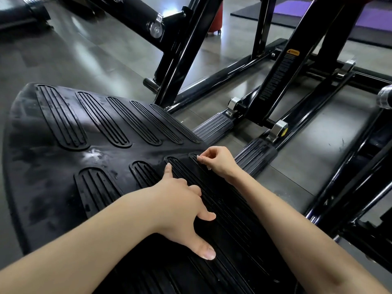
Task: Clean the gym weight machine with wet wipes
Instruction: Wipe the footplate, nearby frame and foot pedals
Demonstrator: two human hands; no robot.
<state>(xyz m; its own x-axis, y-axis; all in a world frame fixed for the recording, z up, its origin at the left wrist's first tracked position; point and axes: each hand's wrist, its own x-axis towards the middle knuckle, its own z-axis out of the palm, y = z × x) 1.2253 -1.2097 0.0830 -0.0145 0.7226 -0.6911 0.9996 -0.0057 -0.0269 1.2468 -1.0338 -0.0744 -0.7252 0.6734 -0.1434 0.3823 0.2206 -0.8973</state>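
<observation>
A wide black rubber footplate [63,166] of the weight machine fills the lower left, with raised ribbed ovals and wet smears near its middle. My left hand [182,206] rests on the plate with its fingers spread, the forefinger touching the top of a ribbed oval. My right hand [218,162] is curled at the plate's right edge and pinches a small scrap of white wet wipe [199,157] against the rib grooves. Most of the wipe is hidden inside the fingers.
The machine's black steel frame [275,81] slants up behind the plate, with chrome bolts and two small ribbed foot pads [214,126]. Grey glossy floor [307,151] lies to the right. A purple mat [371,15] and a red object [216,18] sit far back.
</observation>
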